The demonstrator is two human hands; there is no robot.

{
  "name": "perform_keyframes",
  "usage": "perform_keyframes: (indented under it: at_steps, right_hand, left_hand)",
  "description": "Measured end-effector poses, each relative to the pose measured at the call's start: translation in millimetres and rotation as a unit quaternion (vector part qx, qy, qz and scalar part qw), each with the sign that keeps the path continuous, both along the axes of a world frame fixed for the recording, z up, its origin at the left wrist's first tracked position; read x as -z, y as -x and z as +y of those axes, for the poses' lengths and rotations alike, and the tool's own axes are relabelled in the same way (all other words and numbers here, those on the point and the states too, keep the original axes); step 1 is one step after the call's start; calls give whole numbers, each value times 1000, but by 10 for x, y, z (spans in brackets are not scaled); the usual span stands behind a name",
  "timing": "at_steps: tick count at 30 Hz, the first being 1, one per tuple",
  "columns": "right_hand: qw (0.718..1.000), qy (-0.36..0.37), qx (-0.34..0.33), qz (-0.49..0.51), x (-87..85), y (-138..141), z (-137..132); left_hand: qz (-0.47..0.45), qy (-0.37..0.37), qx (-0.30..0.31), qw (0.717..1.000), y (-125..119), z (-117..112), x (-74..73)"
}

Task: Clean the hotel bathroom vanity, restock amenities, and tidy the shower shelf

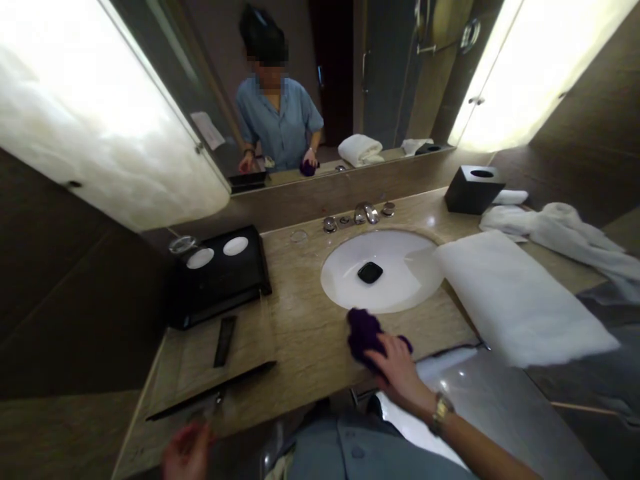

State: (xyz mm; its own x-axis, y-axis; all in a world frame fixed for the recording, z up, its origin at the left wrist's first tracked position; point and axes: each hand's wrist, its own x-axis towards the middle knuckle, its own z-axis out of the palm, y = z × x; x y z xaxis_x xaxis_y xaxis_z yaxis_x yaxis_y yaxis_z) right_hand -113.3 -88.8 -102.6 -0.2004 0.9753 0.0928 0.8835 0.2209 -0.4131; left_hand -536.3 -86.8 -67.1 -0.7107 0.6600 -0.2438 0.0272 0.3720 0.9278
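My right hand (397, 367) is closed on a bunched dark purple cloth (364, 333), pressed on the stone counter (295, 340) in front of the sink. Part of the cloth pokes out beyond my fingers on both sides. The oval white sink (340, 283) lies just beyond it, with a small black dish (370, 272) inside. Low at the left, my left hand (187, 453) hangs near the counter's front edge. It is smeared by motion, and its fingers cannot be made out. A long black strip (213, 390) and a dark flat tube-like item (225, 341) lie nearby.
A black tray (220, 287) with two white discs and a glass (183, 245) stands at the back left. Behind the sink is a chrome faucet (367, 213). Rightward are a black tissue box (474, 190), a folded white towel (525, 297) and a crumpled white towel (565, 230).
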Motion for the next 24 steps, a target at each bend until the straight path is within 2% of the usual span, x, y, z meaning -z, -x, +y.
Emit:
perform_keyframes:
  at_steps: [2,5,10,12,15,17,20,22,24]
  right_hand:
    - [992,23,-108,53,-5,478,0]
    - [979,62,-169,91,-106,859,258]
    - [981,67,-158,94,-314,1039,907]
    - [982,63,-154,91,-345,1142,1057]
    - [985,66,-136,82,-338,1304,1129]
    - [987,71,-127,71,-320,1376,1121]
    - [988,79,-121,52,-321,1428,1081]
    - [989,85,-117,41,-353,1454,1040]
    - [989,94,-113,33,-396,1495,977]
  left_hand:
    - [-149,-8,-14,989,-49,110,53]
    - [-253,-4,-5,967,-118,430,-24]
    - [-311,-21,-9,950,-188,1045,-314]
    - [-326,-30,-20,945,-186,1249,-411]
    - [-368,-38,-16,929,-141,1444,-500]
    - [-394,-42,-10,918,-91,1478,-511]
    - [-402,-33,19,915,-11,1364,-472]
    - [-379,-4,56,924,49,1207,-429]
    - [-311,17,94,946,133,1044,-387]
